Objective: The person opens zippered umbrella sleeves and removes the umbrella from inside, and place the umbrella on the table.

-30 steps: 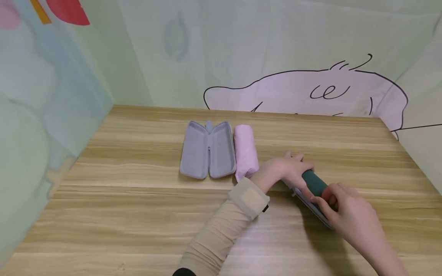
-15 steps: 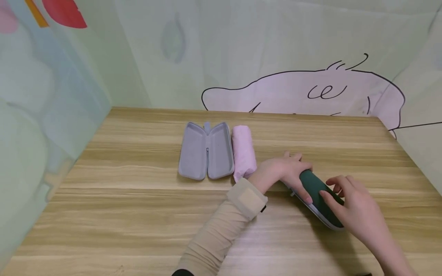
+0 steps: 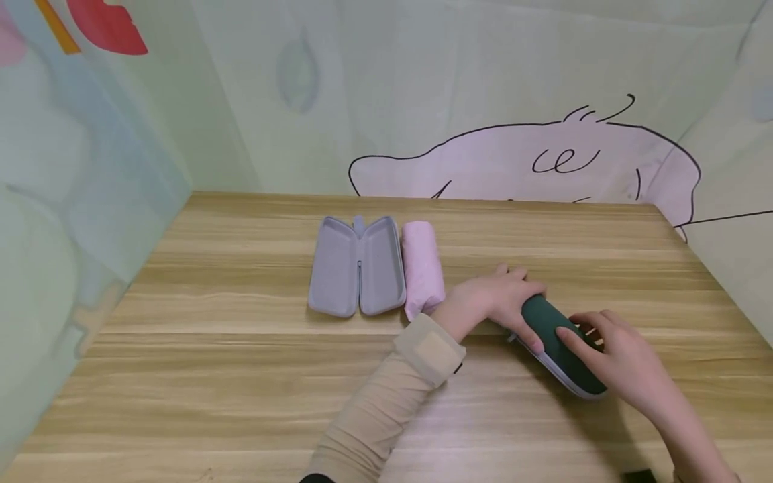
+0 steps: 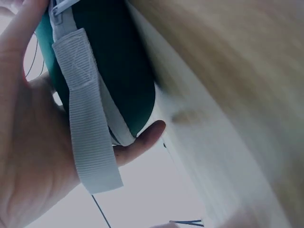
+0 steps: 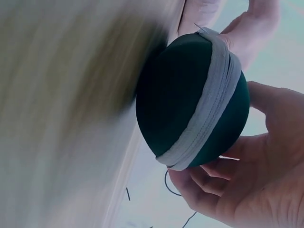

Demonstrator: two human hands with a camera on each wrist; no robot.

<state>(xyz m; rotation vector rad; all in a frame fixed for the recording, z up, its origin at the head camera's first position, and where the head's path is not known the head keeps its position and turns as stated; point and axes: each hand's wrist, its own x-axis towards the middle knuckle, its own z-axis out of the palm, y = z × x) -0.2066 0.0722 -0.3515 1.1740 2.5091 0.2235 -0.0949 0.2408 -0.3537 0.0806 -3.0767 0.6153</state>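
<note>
A dark green zip case (image 3: 558,339) with a light grey zip band lies slanted on the right half of the wooden table. My left hand (image 3: 507,302) grips its far end, thumb along the near side. Over the near end, my right hand (image 3: 625,359) holds the case between thumb and fingers. In the left wrist view a grey ribbed strap (image 4: 92,109) hangs from the end of the case, close to a zip puller (image 4: 58,18). The zip band (image 5: 202,121) runs together around the rounded end in the right wrist view.
Left of the hands a grey case (image 3: 335,275) lies unfolded in two halves. Touching its right side is a pink wrapped roll (image 3: 423,265), just beyond my left wrist. A printed cloth backdrop (image 3: 241,100) rises behind the table (image 3: 211,376).
My right hand has moved off the zip side, where its fingers pinched near the left thumb, and now straddles the near end. The left hand stays on the far end.
</note>
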